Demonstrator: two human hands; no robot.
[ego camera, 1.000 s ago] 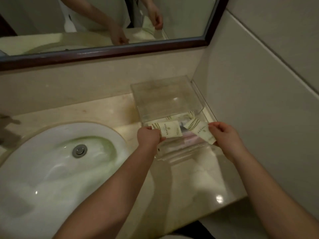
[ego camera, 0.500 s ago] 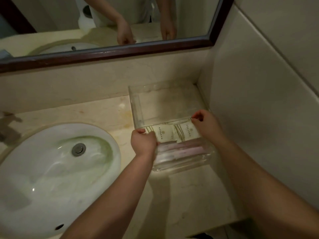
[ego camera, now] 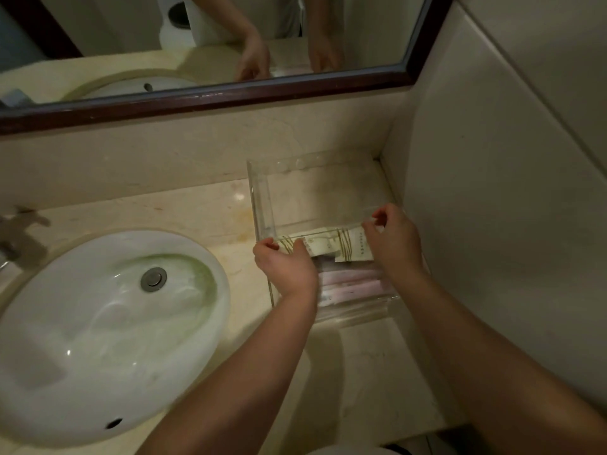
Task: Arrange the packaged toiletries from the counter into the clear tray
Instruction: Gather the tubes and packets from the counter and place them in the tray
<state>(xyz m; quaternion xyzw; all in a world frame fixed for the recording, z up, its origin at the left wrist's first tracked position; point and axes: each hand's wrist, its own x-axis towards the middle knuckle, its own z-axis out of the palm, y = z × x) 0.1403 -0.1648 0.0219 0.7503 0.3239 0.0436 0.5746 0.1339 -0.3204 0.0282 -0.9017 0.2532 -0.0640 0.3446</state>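
Observation:
A clear tray [ego camera: 259, 198] stands on the counter in the corner by the right wall. Inside it, near the front, lie pink packaged toiletries [ego camera: 351, 279]. Across its middle lie two cream packets with green stripes. My left hand [ego camera: 284, 264] rests its fingers on the left cream packet [ego camera: 320, 246]. My right hand [ego camera: 392, 239] pinches the right cream packet [ego camera: 353, 246] at its right end. Both packets sit low inside the tray. The far half of the tray holds nothing.
A white sink basin [ego camera: 98, 323] with a metal drain [ego camera: 153, 279] fills the counter's left side, and a tap [ego camera: 19, 234] shows at the left edge. A dark-framed mirror [ego camera: 230, 90] runs above the backsplash. Beige counter [ego camera: 361, 372] lies in front of the tray.
Both hands moved forward and down into the tray with the two cream packets, which now lie side by side across its middle instead of being held above the front edge.

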